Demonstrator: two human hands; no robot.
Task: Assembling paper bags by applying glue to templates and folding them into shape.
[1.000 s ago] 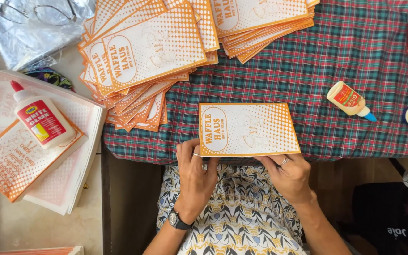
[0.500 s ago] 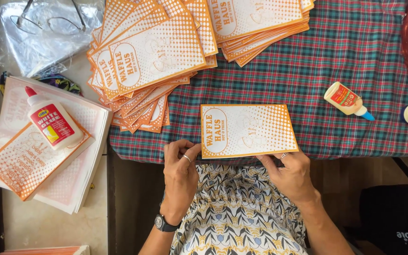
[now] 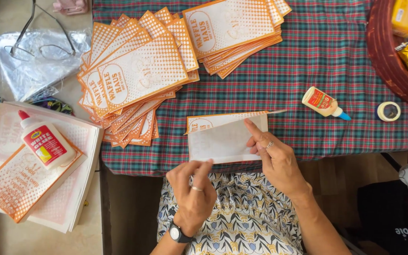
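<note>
The orange paper bag (image 3: 227, 137) is being folded up, so its printed face is mostly hidden behind the plain white underside, and whether the flap is creased is hard to tell. It lies at the near edge of the plaid worktop (image 3: 279, 85); the right hand (image 3: 275, 158) sits at its 4 o'clock, forefinger pressed on the white panel, other fingers loosely curled. The left hand (image 3: 192, 191) hovers at the bag's 7 o'clock, fingertips pinched at the lower edge, holding nothing clearly

Small glue bottle (image 3: 323, 102), tape roll (image 3: 388, 111)
</note>
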